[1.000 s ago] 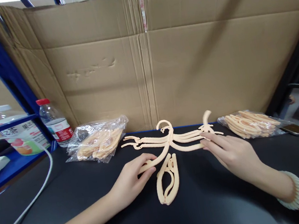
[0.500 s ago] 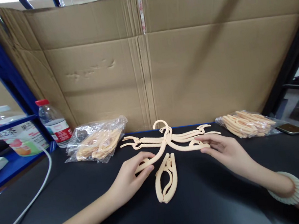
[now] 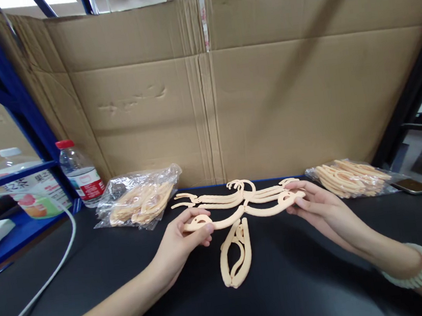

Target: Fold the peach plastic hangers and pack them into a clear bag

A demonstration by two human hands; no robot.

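Both hands hold one cream plastic folding hanger (image 3: 242,211) spread wide just above the black table (image 3: 289,292). My left hand (image 3: 181,243) pinches its left arm end. My right hand (image 3: 323,208) grips its right arm end between thumb and fingers. Behind it lie a few more opened hangers (image 3: 234,196) in a stack near the cardboard. A folded hanger (image 3: 236,255) rests on the table between my hands, pointing toward me.
A clear bag of hangers (image 3: 139,200) sits at left, another bag (image 3: 352,177) at right. Cardboard walls (image 3: 212,101) close the back. Water bottles (image 3: 80,174) stand by a blue shelf frame (image 3: 2,86); a white cable (image 3: 55,269) crosses the left table. A phone (image 3: 410,186) lies far right.
The hanger's arms have swung from angled down to nearly level and wide. Its hook now lies flat against the stack. My right hand moved from resting on the arm to gripping its end.
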